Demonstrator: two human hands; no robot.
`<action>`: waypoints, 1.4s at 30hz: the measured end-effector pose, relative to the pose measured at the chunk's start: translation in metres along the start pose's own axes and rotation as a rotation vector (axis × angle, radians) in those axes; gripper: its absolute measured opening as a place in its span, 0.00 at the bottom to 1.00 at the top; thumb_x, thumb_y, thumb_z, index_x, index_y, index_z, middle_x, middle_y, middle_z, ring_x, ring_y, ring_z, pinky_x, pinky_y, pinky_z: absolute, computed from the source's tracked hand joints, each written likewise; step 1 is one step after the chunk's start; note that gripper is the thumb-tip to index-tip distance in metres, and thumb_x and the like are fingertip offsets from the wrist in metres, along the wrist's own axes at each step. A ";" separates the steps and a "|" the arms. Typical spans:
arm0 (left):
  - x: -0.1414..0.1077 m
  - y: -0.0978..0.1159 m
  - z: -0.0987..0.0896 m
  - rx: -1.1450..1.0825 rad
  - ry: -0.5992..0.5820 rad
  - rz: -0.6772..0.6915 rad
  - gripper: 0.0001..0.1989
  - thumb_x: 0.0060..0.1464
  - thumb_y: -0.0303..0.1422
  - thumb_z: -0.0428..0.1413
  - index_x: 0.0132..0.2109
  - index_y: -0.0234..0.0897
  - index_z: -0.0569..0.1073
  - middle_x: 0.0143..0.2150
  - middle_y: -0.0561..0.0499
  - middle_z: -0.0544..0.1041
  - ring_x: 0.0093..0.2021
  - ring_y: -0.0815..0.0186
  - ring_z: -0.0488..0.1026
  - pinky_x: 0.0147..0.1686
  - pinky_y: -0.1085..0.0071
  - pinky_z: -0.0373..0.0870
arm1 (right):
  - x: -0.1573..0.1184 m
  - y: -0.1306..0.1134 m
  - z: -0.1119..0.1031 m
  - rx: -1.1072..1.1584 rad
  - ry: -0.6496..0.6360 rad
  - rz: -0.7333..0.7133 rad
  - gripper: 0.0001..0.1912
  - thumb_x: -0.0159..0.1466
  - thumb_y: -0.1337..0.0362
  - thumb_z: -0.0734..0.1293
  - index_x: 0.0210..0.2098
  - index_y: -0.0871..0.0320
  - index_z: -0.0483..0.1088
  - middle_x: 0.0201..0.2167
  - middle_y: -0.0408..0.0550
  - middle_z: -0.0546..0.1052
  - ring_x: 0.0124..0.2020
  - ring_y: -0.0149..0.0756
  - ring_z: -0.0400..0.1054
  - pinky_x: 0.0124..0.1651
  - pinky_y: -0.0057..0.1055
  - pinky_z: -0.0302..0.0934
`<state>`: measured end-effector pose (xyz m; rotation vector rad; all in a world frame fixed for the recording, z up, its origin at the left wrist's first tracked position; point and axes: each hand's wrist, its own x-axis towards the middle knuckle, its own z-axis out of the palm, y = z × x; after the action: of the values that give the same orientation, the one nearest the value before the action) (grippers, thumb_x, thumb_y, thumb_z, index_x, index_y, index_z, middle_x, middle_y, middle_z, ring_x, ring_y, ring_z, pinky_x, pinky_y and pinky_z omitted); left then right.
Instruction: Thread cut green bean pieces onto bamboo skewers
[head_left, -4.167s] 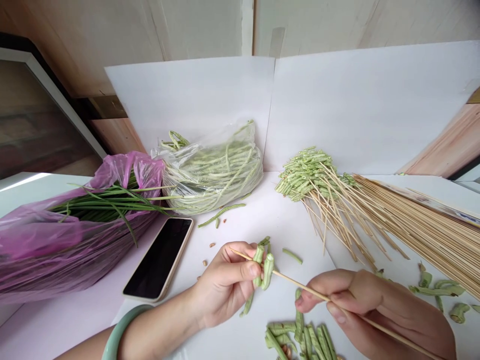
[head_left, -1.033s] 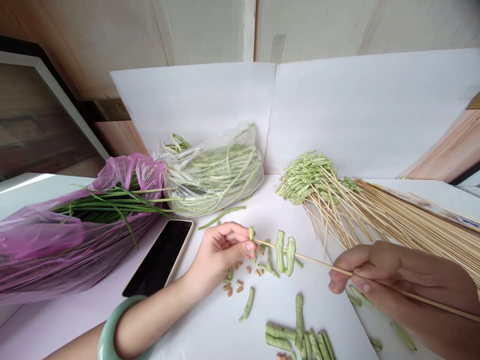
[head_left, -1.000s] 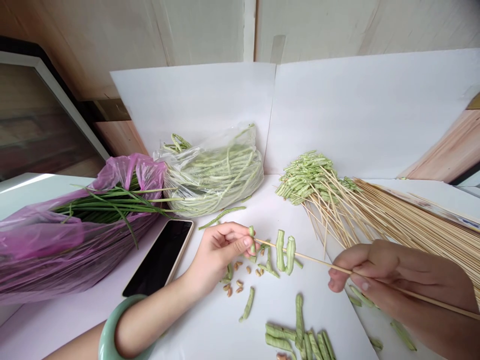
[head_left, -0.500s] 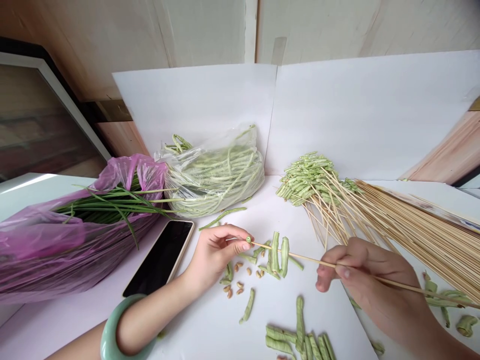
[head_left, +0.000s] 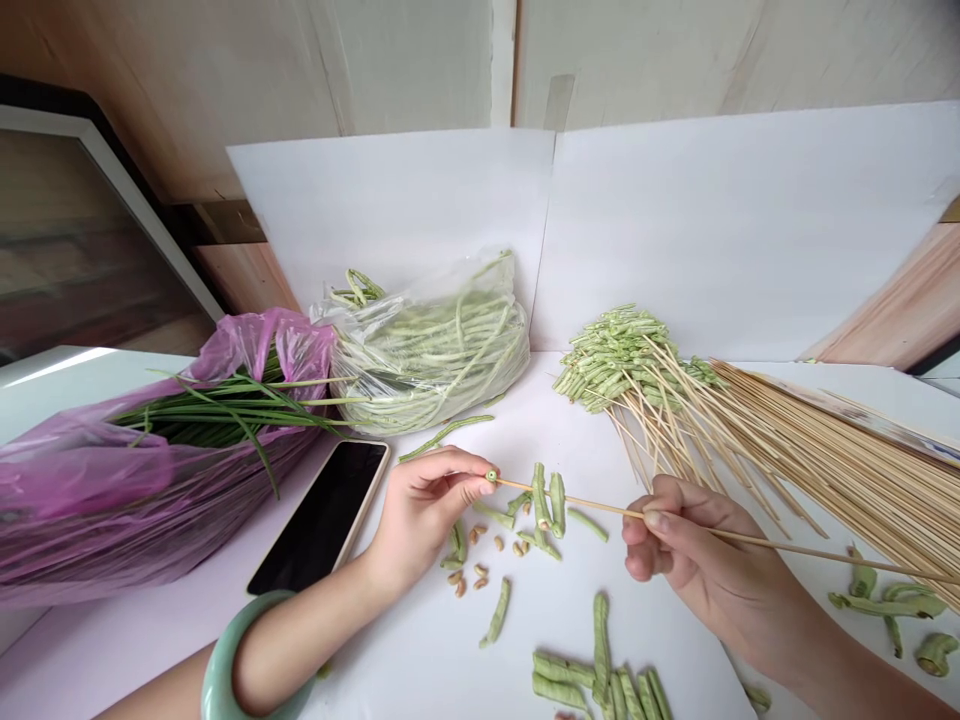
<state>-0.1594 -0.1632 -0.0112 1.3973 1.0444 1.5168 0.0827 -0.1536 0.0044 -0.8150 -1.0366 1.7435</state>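
- Left hand (head_left: 420, 525): thumb and fingers pinched narrow on the tip end of a bamboo skewer (head_left: 592, 503), right by a tiny green bean bit (head_left: 491, 476).
- Right hand (head_left: 694, 555): fingers curled, pinching the same skewer further back, holding nothing else.
- The skewer runs across above the paper between both hands, with two folded bean pieces (head_left: 548, 503) apparently threaded on near the left end. Can't tell for sure from this angle.
- Handling-wise, I'd guess the skewer's light and a bit whippy, and the beans are soft, bendy and maybe slick, so they could split at the folds. Best grip is probably right at the bean, with the skewer held close behind it.
- Room is tight: loose seeds (head_left: 469, 572) and cut beans (head_left: 596, 665) sit just below, the skewer bundle (head_left: 840, 480) is beyond the right hand, and the phone (head_left: 322, 515) is just beside the left hand.
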 end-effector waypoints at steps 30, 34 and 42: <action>-0.007 0.003 0.006 0.002 0.024 -0.001 0.03 0.46 0.26 0.64 0.31 0.39 0.82 0.28 0.50 0.80 0.29 0.69 0.75 0.31 0.77 0.72 | -0.019 0.004 0.023 -0.188 0.256 -0.090 0.20 0.52 0.50 0.75 0.16 0.54 0.67 0.15 0.40 0.70 0.15 0.29 0.65 0.20 0.26 0.62; -0.008 0.004 0.007 0.011 0.018 -0.017 0.03 0.46 0.27 0.64 0.31 0.39 0.82 0.28 0.49 0.80 0.29 0.68 0.75 0.31 0.77 0.72 | -0.020 0.008 0.019 -0.228 0.256 -0.102 0.20 0.53 0.48 0.73 0.17 0.53 0.67 0.15 0.40 0.69 0.14 0.30 0.64 0.19 0.28 0.60; -0.012 0.007 0.011 0.035 -0.016 -0.024 0.01 0.46 0.28 0.65 0.30 0.37 0.81 0.27 0.48 0.80 0.27 0.67 0.74 0.29 0.75 0.70 | -0.020 0.014 0.012 -0.397 0.270 -0.200 0.24 0.63 0.47 0.64 0.16 0.51 0.60 0.11 0.42 0.65 0.12 0.33 0.58 0.18 0.33 0.51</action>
<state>-0.1481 -0.1767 -0.0079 1.4135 1.0792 1.4740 0.0750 -0.1787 -0.0013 -1.1173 -1.2481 1.2355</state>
